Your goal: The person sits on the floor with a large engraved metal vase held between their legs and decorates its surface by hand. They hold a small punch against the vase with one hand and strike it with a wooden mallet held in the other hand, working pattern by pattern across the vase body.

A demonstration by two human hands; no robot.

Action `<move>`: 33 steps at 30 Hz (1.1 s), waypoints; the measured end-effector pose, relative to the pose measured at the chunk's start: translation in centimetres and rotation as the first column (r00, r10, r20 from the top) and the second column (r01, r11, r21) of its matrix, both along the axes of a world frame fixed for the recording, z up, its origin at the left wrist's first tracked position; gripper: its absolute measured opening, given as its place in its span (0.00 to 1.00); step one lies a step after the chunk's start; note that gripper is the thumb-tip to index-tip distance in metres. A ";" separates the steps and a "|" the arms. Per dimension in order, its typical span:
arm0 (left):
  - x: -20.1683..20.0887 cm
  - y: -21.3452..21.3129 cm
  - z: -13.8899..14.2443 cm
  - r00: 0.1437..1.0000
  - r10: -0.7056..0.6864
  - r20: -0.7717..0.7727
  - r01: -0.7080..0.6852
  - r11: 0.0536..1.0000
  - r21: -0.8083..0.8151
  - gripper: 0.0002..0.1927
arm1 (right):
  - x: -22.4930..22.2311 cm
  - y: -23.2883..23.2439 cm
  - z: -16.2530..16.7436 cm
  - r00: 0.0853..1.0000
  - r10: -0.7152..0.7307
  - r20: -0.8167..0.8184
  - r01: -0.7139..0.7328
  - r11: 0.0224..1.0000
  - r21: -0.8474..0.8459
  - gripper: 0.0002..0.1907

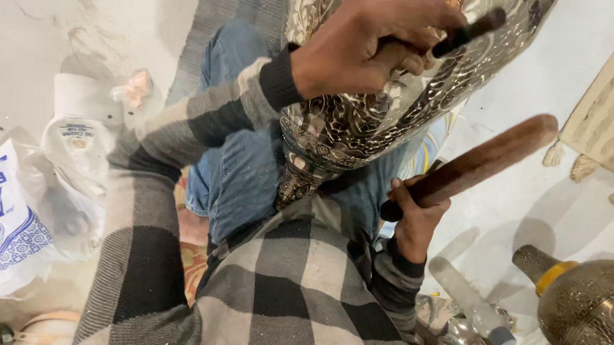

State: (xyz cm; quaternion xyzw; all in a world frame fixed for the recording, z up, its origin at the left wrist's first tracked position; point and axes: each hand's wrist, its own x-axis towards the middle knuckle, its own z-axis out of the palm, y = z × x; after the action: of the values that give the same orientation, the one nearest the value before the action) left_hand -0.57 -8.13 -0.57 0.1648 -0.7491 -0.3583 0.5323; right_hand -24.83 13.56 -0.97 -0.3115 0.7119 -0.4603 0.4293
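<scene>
A large engraved silver-coloured metal vessel [364, 120] lies across my lap, its narrow foot pointing toward my body. My left hand [368, 47] rests on top of the vessel, fingers closed around a thin dark tool [475, 31] whose tip sticks out to the right. My right hand [415, 215] is lower, to the right of the vessel's foot, and grips the end of a thick brown wooden stick [480, 163] that slants up to the right. I wear jeans and a grey and black checked top.
Crumpled white plastic bags [22, 208] lie on the floor at left. A brass-coloured engraved vessel [587, 309] sits at bottom right, beside a clear plastic bottle [467, 297]. A pale mat with tassels [606, 116] lies at the right edge. A grey striped cloth [238, 7] is under my legs.
</scene>
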 end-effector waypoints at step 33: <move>-1.3 2.7 2.8 0.960 0.187 0.209 -0.195 0.981 0.016 0.33 | -2.6 -16.0 19.2 0.193 0.585 -0.788 -0.788 0.570 0.231 0.18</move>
State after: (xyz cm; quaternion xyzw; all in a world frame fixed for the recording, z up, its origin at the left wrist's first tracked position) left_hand -1.86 -5.44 2.22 0.2822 -0.7743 -0.2996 0.4807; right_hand -27.44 -2.39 18.22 -0.8132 0.5446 -0.0992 0.1800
